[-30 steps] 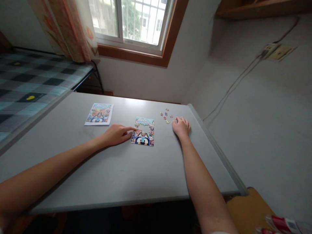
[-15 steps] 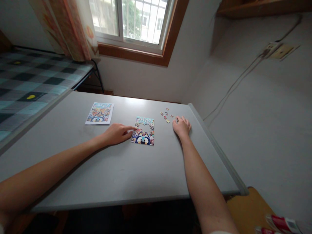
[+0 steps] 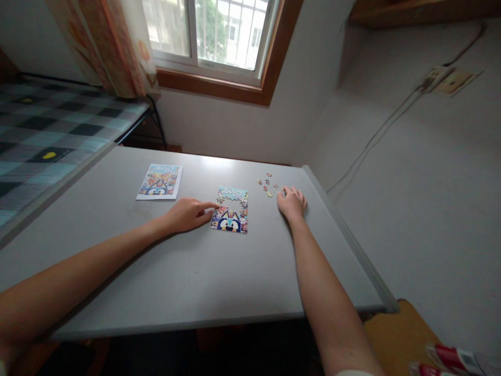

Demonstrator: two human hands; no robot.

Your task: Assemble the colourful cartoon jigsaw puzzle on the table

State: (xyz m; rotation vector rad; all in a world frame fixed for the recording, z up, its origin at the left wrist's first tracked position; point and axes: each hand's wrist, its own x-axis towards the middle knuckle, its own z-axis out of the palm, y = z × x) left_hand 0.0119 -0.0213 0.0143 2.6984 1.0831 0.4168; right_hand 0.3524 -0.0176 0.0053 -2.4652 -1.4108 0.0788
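Observation:
A small colourful jigsaw puzzle (image 3: 230, 210) lies partly assembled on the grey table (image 3: 195, 271), with a gap in its middle. My left hand (image 3: 188, 214) rests on the table with loosely curled fingers, its fingertips touching the puzzle's left edge. My right hand (image 3: 291, 202) lies knuckles up to the right of the puzzle. Its fingers curl down at the near end of several loose puzzle pieces (image 3: 267, 186). Whether it holds a piece is hidden.
A printed picture card (image 3: 159, 181) showing the same picture lies at the table's back left. A bed with a checked cover (image 3: 47, 130) stands to the left, a window (image 3: 211, 36) behind. The wall runs close along the table's right edge. A wooden stool (image 3: 395, 339) sits at lower right.

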